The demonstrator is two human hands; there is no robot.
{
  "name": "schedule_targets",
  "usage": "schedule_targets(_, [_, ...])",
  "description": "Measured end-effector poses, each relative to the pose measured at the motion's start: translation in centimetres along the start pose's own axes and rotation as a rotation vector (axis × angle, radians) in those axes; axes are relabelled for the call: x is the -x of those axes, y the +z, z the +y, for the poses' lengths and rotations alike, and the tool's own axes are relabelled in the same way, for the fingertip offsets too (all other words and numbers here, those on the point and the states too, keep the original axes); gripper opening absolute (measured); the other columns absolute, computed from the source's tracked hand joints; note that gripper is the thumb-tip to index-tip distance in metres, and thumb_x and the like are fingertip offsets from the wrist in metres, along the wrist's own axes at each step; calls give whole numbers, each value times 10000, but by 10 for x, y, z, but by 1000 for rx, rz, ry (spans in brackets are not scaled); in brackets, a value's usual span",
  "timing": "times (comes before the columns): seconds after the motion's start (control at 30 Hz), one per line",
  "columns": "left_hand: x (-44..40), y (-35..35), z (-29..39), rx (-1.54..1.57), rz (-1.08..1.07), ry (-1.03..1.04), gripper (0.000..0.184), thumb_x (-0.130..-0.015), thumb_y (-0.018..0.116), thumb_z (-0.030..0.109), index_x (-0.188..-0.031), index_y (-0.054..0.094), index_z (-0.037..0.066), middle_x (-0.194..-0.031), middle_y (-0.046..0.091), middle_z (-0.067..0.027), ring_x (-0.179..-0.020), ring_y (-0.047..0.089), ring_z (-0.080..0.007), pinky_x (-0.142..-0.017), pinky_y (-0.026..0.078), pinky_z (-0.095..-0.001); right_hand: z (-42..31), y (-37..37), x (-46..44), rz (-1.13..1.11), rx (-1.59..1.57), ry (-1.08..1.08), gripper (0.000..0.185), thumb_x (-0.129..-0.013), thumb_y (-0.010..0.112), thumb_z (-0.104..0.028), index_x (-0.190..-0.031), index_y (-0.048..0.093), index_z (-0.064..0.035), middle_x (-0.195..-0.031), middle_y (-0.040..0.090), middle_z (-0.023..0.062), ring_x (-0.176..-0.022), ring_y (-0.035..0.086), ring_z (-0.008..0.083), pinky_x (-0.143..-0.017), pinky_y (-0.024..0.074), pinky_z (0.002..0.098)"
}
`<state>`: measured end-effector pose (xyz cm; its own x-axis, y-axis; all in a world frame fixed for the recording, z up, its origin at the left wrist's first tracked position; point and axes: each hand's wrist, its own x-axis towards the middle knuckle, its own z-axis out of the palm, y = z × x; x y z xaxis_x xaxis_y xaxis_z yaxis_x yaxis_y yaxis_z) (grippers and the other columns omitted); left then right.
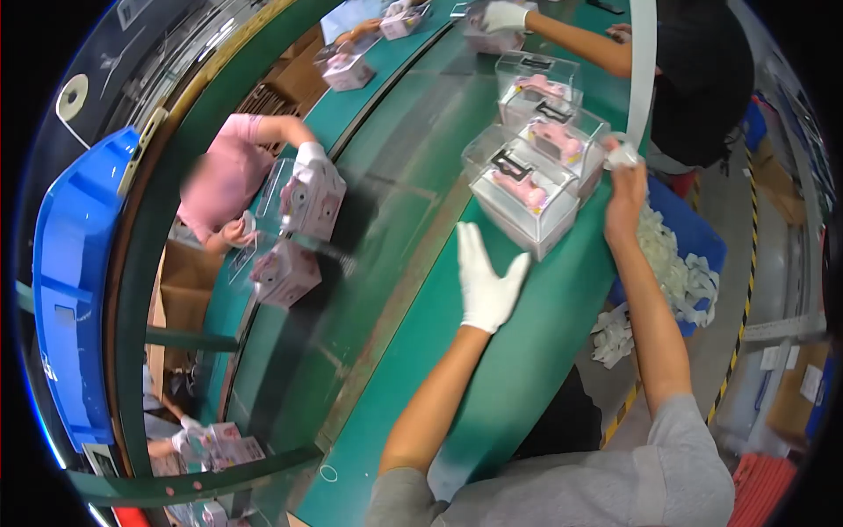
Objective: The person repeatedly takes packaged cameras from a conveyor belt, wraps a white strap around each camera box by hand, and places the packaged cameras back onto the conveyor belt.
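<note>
My left hand (487, 281), in a white glove, has its thumb and fingers spread over the green bench, just in front of the nearest box. That box (527, 198) is white with a clear cover, a pink figure and a black piece on top. Behind it stands a second similar box (560, 140), and farther back a third one (537, 86). My right hand (625, 189) is raised beside the right side of the second box. White material covers its fingertips, which are blurred; I cannot make out whether it grips anything.
A blue bin (716, 237) with crumpled white strips (667, 263) stands on the floor at right. Left of my bench runs the conveyor belt (386, 237). Across it, a person in pink (233, 167) handles similar boxes (312, 202). Another person's gloved hand (507, 16) is at the top.
</note>
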<state>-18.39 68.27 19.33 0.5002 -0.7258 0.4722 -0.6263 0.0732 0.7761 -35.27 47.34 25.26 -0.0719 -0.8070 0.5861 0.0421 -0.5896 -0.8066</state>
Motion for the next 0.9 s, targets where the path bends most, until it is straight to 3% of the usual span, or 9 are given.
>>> schedule_targets(0.1, [12, -74, -50, -260, 334, 22, 961, -855, 768, 260, -1590, 234, -53, -1664, 180, -292, -1542, 226, -412, -1260, 201, -485, -17, -41, 60, -41, -80, 74, 258, -1071, 463, -220, -1214, 549, -23, -1152, 593, 81, -1024, 529, 157, -954, 384, 272])
schedule_targets(0.13, [7, -98, -70, -91, 532, -73, 980, -845, 775, 247, -1595, 217, -50, -1651, 188, -291, -1532, 234, -405, -1264, 187, -485, -29, -53, 84, -51, -101, 101, 260, -1075, 453, -214, -1224, 538, -19, -1200, 595, 96, -1057, 532, 161, -981, 380, 280])
schedule_targets(0.17, [3, -130, -110, -337, 641, -142, 1041, -838, 794, 273, -1603, 168, -54, -1636, 206, -291, -1520, 239, -402, -1266, 179, -485, -40, -54, 102, -55, -121, 123, 262, -1078, 443, -207, -1234, 526, -14, -1249, 597, 110, -1091, 536, 164, -1008, 377, 288])
schedule_targets(0.2, [-7, -164, -129, -208, 731, -406, 1133, -826, 827, 360, -1604, 120, -62, -1652, 159, -289, -1521, 224, -419, -1266, 173, -491, -55, -58, 124, -53, -139, 142, 264, -1081, 433, -201, -1245, 515, -10, -1297, 599, 124, -1124, 540, 168, -1036, 374, 295])
schedule_targets(0.27, [-28, -224, -162, -253, 873, -667, 1267, -791, 856, 462, -1606, 43, -64, -1649, 95, -327, -1526, 207, -432, -1260, 186, -496, -85, -44, 135, -40, -175, 173, 270, -1087, 413, -188, -1266, 492, -1, -1394, 602, 153, -1191, 547, 175, -1090, 367, 310])
schedule_targets(0.4, [-62, -283, -188, -364, 789, -653, 1360, -759, 874, 511, -1612, -25, -49, -1633, 31, -374, -1518, 220, -431, -1251, 212, -487, -82, -34, 169, -79, 10, 142, 196, -1073, 433, -169, -1189, 505, -29, -1372, 623, 140, -1012, 549, 124, -961, 388, 245])
schedule_targets(0.53, [-91, -291, -235, -858, 906, -549, 1306, -761, 882, 503, -1566, 84, -146, -1546, 295, -386, -1291, 544, -398, -1055, 480, -452, -86, -33, 172, -126, -92, 214, 163, -1070, 437, -142, -1169, 498, -27, -1323, 647, 141, -1084, 562, 142, -997, 391, 270])
schedule_targets(0.7, [-89, -300, -262, -196, 805, -222, 1076, -805, 850, 481, -1488, 294, -137, -1416, 494, -337, -1124, 658, -337, -916, 555, -389, -88, -25, 175, -123, -58, 156, 161, -1069, 441, -127, -1176, 490, -18, -1282, 669, 148, -1055, 567, 139, -979, 404, 265])
schedule_targets(0.9, [-103, -299, -269, 367, 857, -441, 706, -875, 748, 334, -1426, 486, -22, -1266, 615, -218, -1070, 667, -334, -934, 541, -434, -84, -25, 176, -139, 8, 169, 168, -1073, 434, -125, -1180, 496, -10, -1246, 684, 155, -1039, 592, 148, -979, 417, 272])
